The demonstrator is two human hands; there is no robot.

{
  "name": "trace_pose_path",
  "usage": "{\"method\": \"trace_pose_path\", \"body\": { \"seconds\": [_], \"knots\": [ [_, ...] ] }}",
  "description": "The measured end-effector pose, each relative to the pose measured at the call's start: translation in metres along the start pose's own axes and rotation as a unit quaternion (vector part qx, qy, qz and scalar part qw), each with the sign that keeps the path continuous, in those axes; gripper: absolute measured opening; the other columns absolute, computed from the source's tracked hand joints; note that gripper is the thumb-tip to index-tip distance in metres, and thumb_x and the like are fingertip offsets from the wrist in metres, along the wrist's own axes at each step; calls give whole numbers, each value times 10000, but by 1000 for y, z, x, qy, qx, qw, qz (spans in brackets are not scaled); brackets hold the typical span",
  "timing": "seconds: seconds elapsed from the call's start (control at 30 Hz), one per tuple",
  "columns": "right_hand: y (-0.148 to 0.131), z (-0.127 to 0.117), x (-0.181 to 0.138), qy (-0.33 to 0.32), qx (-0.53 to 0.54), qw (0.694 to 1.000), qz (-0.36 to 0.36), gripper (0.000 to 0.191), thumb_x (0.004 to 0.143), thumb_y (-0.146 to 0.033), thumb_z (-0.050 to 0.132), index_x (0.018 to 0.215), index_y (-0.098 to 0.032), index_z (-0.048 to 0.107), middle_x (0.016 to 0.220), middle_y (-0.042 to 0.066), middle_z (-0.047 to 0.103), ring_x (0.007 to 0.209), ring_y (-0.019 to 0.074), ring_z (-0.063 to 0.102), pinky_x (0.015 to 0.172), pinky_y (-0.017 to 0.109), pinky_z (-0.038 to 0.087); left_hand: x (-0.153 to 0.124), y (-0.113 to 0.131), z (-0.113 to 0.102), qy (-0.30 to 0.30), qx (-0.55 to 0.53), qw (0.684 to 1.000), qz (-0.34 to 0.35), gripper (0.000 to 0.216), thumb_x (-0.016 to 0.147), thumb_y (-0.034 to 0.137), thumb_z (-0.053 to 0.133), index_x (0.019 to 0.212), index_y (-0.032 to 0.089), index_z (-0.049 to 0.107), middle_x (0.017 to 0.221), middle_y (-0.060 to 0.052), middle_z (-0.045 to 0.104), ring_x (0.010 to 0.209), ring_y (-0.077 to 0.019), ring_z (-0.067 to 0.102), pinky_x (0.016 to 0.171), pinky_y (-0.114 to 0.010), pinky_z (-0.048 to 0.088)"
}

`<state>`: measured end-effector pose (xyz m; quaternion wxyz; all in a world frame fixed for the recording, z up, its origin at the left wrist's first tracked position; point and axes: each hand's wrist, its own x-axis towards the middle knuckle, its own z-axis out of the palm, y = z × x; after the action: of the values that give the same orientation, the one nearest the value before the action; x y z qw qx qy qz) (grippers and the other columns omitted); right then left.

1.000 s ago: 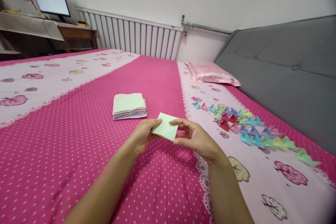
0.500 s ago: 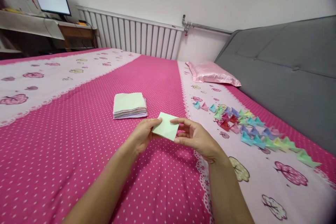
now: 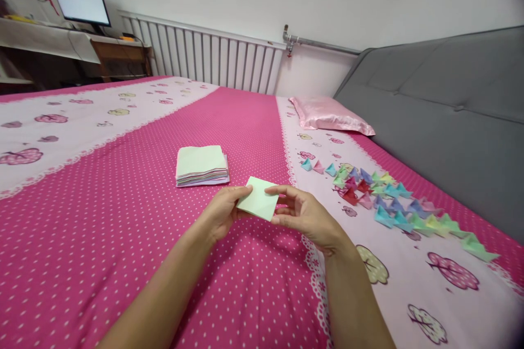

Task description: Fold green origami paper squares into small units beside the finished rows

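While the left hand (image 3: 224, 210) pinches one edge of a pale green paper square (image 3: 257, 199), thumb on top and fingers beneath, the right hand (image 3: 313, 218) grips the opposite edge, its index fingertip laid on the upper face and its thumb at the near corner. Both hands are thus closed on the paper, which is held between them above the pink polka-dot bedspread (image 3: 143, 218), tilted slightly. Beyond the square and to its left, just beside it, lies a stack of square paper sheets (image 3: 200, 161), a pale green one uppermost and other colours showing along the edges. To the right of the square, well apart from it, small origami boats (image 3: 396, 205) in blue, green, pink, red, purple and yellow stand in loose rows. Farther beyond the square, also rightward, rests a pink satin pillow (image 3: 329, 114).
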<state>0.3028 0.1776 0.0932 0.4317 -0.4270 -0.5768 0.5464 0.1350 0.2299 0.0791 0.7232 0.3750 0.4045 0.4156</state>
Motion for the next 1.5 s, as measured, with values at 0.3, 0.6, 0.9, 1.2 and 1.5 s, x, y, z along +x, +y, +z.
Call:
{"method": "trace_pose_path", "body": {
  "seconds": [0.3, 0.6, 0.9, 1.2, 1.5],
  "knots": [
    [-1, 0, 0, 8, -1, 1000, 9, 471, 624, -177, 696, 1064, -216, 531, 973, 51, 584, 852, 171, 578, 807, 367, 456, -2, 1, 1, 0, 0, 1000, -6, 142, 741, 167, 565, 832, 84, 637, 820, -116, 673, 684, -172, 618, 604, -250, 505],
    [-1, -2, -2, 10, -5, 1000, 3, 489, 615, -185, 709, 1070, -211, 530, 1000, 57, 577, 871, 176, 572, 821, 372, 448, -3, 3, 2, -4, 4, 1000, -14, 162, 738, 175, 570, 854, 82, 634, 852, -113, 664, 710, -175, 619, 602, -252, 507],
    [1, -3, -1, 8, -14, 1000, -3, 485, 631, -181, 695, 1083, -221, 524, 991, 53, 574, 869, 176, 565, 823, 380, 448, -3, 4, 3, 0, 2, 1000, -22, 159, 743, 171, 566, 852, 77, 633, 856, -121, 655, 699, -168, 611, 582, -244, 508],
    [0, -3, -1, 6, -6, 1000, -4, 475, 634, -161, 690, 1074, -221, 523, 997, 52, 575, 887, 179, 565, 838, 386, 439, -2, 2, 2, -5, 0, 1000, -23, 162, 737, 179, 574, 852, 87, 639, 849, -108, 654, 700, -163, 605, 572, -233, 506],
    [1, -3, 0, 17, -19, 1000, -13, 409, 658, -152, 658, 1046, -215, 545, 1005, 58, 578, 859, 163, 572, 807, 354, 452, -3, 3, 5, -1, 2, 1000, -24, 146, 750, 165, 552, 831, 82, 640, 818, -101, 661, 687, -162, 604, 585, -246, 503]
  ]
}}
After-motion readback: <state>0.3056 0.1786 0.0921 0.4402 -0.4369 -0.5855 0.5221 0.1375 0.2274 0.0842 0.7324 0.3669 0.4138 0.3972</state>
